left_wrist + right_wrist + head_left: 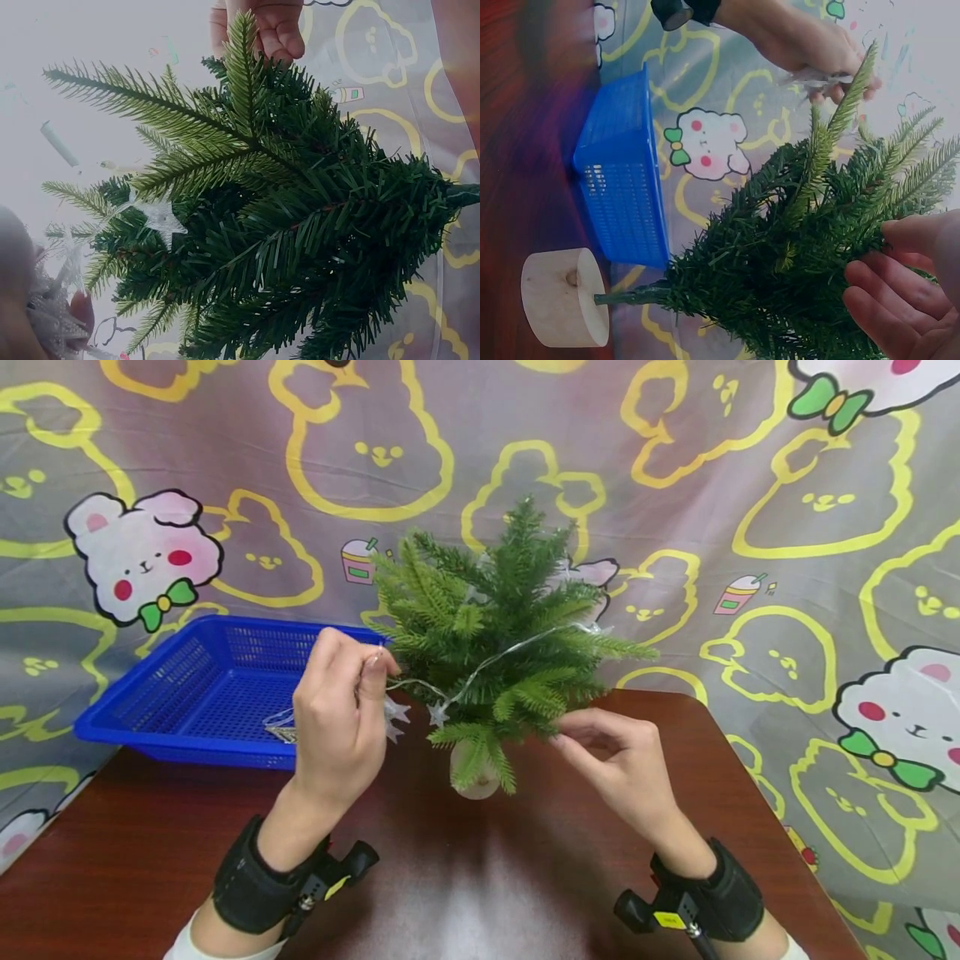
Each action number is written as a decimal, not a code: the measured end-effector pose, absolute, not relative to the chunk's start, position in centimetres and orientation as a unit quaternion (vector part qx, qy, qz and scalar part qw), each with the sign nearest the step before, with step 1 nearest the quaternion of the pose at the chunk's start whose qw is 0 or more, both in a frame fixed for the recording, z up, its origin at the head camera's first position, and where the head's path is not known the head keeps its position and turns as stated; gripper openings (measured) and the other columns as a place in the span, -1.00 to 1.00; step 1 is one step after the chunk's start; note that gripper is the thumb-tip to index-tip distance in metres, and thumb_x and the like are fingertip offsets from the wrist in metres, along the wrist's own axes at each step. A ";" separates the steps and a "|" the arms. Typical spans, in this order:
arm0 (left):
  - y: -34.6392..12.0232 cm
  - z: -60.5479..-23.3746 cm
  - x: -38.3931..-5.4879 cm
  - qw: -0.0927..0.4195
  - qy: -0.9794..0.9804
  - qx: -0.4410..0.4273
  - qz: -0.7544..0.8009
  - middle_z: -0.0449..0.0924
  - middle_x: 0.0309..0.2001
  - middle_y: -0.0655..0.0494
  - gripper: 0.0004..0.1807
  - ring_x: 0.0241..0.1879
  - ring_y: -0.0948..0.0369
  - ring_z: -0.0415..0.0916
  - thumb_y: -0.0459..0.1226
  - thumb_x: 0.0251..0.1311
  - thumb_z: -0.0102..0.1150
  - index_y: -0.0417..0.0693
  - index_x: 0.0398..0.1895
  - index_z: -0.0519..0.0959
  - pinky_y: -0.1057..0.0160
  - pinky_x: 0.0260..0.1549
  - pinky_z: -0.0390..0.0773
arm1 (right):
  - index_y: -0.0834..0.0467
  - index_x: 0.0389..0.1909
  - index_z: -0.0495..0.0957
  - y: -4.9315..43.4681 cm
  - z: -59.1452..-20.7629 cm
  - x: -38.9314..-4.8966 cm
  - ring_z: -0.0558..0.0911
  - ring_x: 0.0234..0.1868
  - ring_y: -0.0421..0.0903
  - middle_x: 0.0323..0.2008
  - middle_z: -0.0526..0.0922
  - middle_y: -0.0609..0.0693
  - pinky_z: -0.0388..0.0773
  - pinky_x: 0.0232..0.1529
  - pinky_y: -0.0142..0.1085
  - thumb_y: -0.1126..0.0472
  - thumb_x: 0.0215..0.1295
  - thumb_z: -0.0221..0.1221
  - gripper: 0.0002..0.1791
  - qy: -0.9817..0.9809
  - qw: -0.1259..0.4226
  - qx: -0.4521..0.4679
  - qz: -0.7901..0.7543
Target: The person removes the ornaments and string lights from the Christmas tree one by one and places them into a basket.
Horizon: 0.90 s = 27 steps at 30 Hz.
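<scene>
A small artificial Christmas tree (517, 610) stands on a round wooden base (547, 300). Clear star string lights (393, 718) bunch beneath my left hand (341, 710), which grips them at the tree's left side. From there the clear wire crosses the front branches to the right side, with one star (438, 716) hanging near the lower middle. My right hand (622, 760) pinches a low branch tip on the right between thumb and fingers. In the right wrist view, its other fingers (885, 300) are loosely bent beside the needles.
A blue plastic basket (168, 747) sits behind my left hand, with some wire and a small pale item (282, 732) inside. The brown table (450, 877) reaches back to a patterned curtain (495, 418) behind the tree.
</scene>
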<state>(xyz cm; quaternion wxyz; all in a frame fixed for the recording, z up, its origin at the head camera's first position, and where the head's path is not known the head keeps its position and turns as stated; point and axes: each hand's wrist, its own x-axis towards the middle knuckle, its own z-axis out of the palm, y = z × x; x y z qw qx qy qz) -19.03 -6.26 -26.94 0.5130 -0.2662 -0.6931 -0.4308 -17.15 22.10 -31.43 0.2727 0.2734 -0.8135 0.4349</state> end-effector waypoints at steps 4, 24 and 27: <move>-6.2 -26.8 -19.1 0.532 -0.673 -0.261 -0.443 0.21 -0.53 -0.07 -0.37 -0.53 0.18 0.09 0.07 0.51 -0.23 -0.23 -0.62 0.30 0.33 -0.47 0.07 | 0.15 -0.26 0.70 22.1 -31.4 -17.1 0.72 -0.39 -0.34 -0.39 0.77 0.04 0.64 -0.36 -0.47 0.47 0.14 0.32 -0.80 -0.812 0.271 0.276 0.437; -6.8 -27.0 -18.6 0.512 -0.723 -0.279 -0.372 0.15 -0.77 0.14 -0.44 -0.72 0.28 0.04 -0.20 0.12 0.41 -0.07 -0.79 0.22 0.34 -0.61 0.03 | 0.10 -0.27 0.72 21.1 -31.4 -16.5 0.71 -0.41 -0.36 -0.39 0.78 -0.01 0.64 -0.39 -0.47 0.41 0.14 0.35 -0.81 -0.820 0.278 0.269 0.422; -6.8 -27.0 -18.7 0.505 -0.728 -0.282 -0.368 0.25 -0.75 0.11 -0.53 -0.73 0.27 0.13 -0.13 0.32 0.23 -0.14 -0.68 0.33 0.33 -0.64 0.10 | 0.09 -0.27 0.72 20.9 -31.5 -16.4 0.71 -0.41 -0.37 -0.39 0.78 -0.02 0.64 -0.39 -0.47 0.41 0.13 0.36 -0.81 -0.819 0.282 0.267 0.422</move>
